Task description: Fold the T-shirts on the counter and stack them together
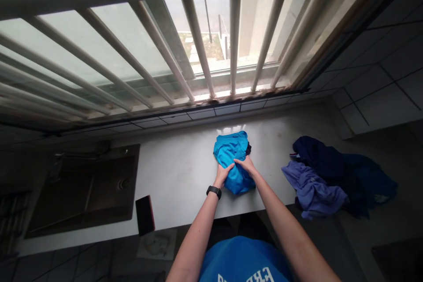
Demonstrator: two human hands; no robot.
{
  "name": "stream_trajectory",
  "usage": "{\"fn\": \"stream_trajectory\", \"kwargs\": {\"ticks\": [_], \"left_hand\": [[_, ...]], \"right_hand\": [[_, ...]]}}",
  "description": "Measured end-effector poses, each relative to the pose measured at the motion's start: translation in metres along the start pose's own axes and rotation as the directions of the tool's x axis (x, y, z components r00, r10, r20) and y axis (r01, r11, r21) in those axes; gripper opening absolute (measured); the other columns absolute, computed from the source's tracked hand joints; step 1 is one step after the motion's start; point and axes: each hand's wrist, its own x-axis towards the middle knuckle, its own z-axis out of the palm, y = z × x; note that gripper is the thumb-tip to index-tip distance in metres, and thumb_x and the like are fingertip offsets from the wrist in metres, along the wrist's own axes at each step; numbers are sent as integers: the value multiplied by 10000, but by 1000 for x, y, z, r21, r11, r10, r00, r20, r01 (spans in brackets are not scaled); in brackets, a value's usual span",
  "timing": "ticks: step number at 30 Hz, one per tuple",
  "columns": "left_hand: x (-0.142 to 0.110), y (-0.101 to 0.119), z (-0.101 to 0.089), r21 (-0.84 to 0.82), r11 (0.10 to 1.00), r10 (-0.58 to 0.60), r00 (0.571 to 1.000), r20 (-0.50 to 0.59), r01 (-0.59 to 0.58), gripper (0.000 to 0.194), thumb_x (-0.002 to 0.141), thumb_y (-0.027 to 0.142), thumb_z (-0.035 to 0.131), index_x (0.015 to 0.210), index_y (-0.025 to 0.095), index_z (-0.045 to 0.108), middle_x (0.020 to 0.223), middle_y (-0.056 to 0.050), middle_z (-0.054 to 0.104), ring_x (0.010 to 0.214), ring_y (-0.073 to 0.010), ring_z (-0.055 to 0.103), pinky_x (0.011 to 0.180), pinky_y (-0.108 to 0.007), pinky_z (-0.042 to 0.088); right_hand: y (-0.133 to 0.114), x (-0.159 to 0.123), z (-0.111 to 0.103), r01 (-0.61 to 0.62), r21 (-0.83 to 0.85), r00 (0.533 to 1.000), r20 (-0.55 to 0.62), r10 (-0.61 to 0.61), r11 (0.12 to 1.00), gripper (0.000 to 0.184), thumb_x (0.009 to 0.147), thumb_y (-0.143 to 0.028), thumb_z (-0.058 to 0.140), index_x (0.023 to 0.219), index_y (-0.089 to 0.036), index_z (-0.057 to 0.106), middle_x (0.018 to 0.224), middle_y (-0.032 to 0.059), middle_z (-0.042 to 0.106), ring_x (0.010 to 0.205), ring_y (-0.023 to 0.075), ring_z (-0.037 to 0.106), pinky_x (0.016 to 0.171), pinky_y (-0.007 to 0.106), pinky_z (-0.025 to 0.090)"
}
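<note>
A bright blue garment (231,152) lies bunched on the pale countertop (178,176), in the middle below the window. My left hand (224,172), with a black watch on its wrist, presses on the cloth's near left side, fingers curled onto the fabric. My right hand (245,165) rests on top of the same cloth just to the right, fingers closed against it. The two hands nearly touch.
A pile of dark blue and lilac clothes (330,180) lies to the right on the counter. A dark sink (82,189) is sunk in at the left, and a dark phone (144,214) lies at the counter's front edge. A barred window (198,53) stands behind.
</note>
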Motion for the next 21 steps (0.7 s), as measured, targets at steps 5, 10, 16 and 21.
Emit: {"fn": "stream_trajectory", "kwargs": {"ticks": [5,10,16,21], "left_hand": [[-5,12,-42,-81,996,30,999,-38,-32,679,803,337,788,1413,152,554,1373,-168,654,1284,-293,623,1118,-438,489],[-20,23,-121,-173,982,-89,991,-104,70,654,912,502,618,1436,121,536,1323,-157,689,1252,-291,650,1107,-465,509],[-20,55,-218,-98,974,171,949,-267,-203,788,837,500,705,1513,190,443,1429,-117,624,1321,-295,598,1136,-458,486],[8,69,-276,215,977,88,904,-418,5,848,849,437,716,1540,114,345,1539,-214,486,1409,-342,500,1175,-501,421]], "right_hand": [[-24,-19,57,14,151,992,121,-33,988,658,588,-293,844,1208,-181,653,1291,140,700,1235,330,637,1129,533,437],[-57,-46,115,7,340,921,365,-138,941,711,590,-346,855,1249,-202,631,1296,97,704,1231,307,645,1113,490,475],[-92,-47,188,62,410,781,547,-300,910,767,642,-416,849,1327,-197,583,1369,104,657,1248,288,631,1096,437,494],[-77,-21,245,45,-32,981,188,-38,999,913,646,-299,824,1439,-90,424,1398,227,589,1285,358,588,1103,493,462]]}}
